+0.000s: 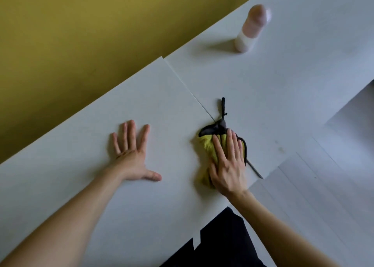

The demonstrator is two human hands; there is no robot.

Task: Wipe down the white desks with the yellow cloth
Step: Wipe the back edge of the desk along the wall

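Note:
Two white desks meet at a thin seam: the left desk [101,165] and the right desk [273,80]. The yellow cloth [206,147], edged in black with a black loop, lies bunched over the seam near the front edge. My right hand [227,165] presses flat on the cloth with straight fingers, covering most of it. My left hand [132,155] rests flat on the left desk, fingers spread, well apart from the cloth.
A pale pink and white bottle [252,30] stands upright on the right desk, far from the hands. A yellow-green wall [70,33] runs behind the desks. Pale floor [323,195] shows at the right, and my dark clothing [220,244] at the bottom.

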